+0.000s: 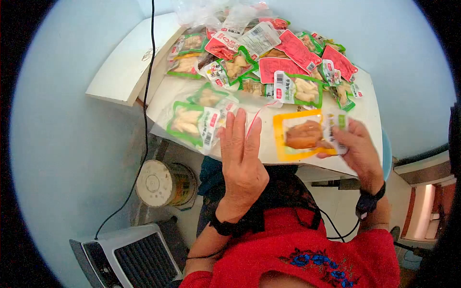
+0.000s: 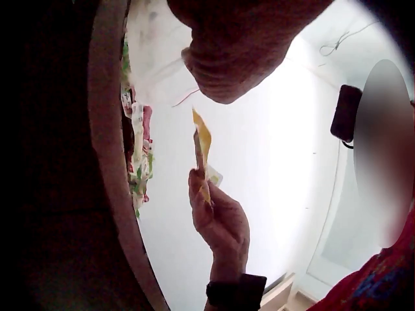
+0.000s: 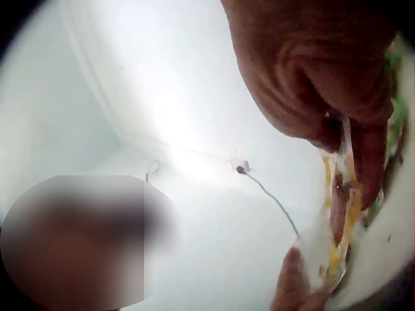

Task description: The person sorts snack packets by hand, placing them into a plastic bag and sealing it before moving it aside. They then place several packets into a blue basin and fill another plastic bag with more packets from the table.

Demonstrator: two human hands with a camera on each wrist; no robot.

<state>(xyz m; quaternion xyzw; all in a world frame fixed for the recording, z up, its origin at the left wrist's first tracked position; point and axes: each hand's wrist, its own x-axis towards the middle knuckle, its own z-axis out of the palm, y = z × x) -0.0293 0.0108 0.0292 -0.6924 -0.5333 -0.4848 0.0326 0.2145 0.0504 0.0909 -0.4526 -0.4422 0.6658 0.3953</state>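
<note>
My right hand pinches the right end of a yellow-edged food packet, with brown food showing through its window. Edge-on, that packet also appears in the left wrist view, beyond the left hand. A clear zip bag with a red seal line lies over the table's left front part. Inside the bag are green-edged packets with pale food. My left hand is at the bag's right side, its long fingers extended over the plastic near the seal line; its thumb is hidden.
A heap of sealed food packets, red, green and white, covers the back of the white table. Clear plastic lies behind it. A black cable hangs at the left. Below stand a round tub and a grey heater-like unit.
</note>
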